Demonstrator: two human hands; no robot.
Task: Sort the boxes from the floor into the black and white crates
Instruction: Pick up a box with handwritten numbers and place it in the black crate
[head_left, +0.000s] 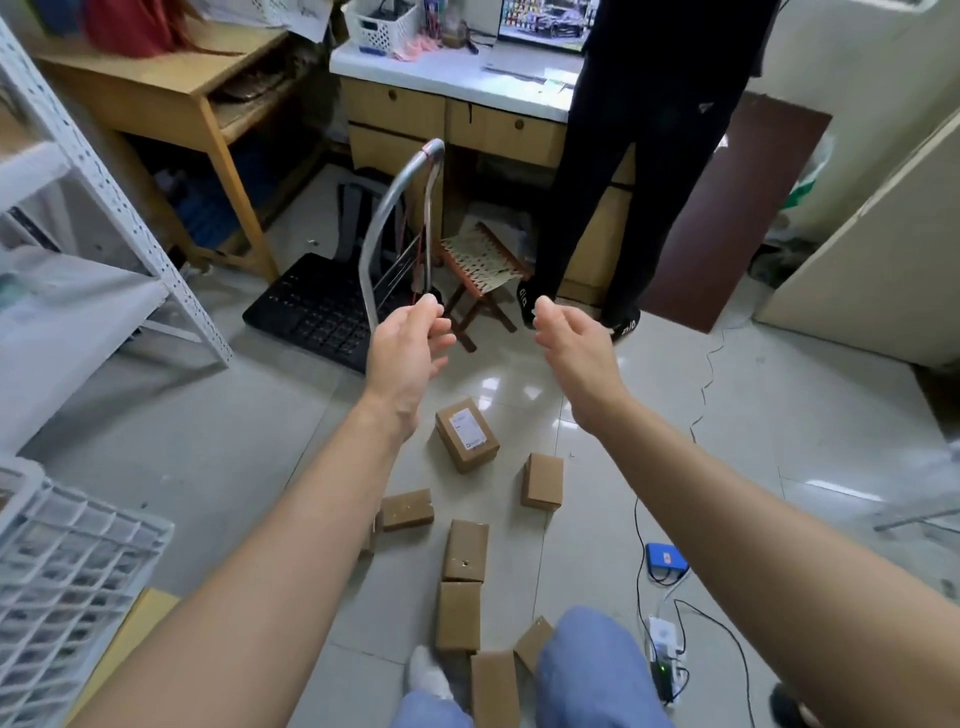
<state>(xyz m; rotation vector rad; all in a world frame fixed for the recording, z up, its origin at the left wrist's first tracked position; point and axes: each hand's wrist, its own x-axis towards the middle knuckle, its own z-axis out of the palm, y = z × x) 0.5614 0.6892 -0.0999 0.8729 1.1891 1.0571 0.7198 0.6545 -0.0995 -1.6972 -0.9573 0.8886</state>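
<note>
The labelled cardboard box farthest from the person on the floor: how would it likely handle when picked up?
The labelled box looks like rigid, square-edged cardboard, so it probably holds its shape and won't roll. It appears small enough for one hand, likely light. Its matte faces should grip well; the glossy floor tiles might let it slide if pushed.

small brown cardboard boxes (466, 551) lie scattered on the tiled floor (218, 441); one labelled box (466, 434); white crate (67, 571) at left.

bare forearms, blue trousers (587, 670), white sock (428, 675)
</note>
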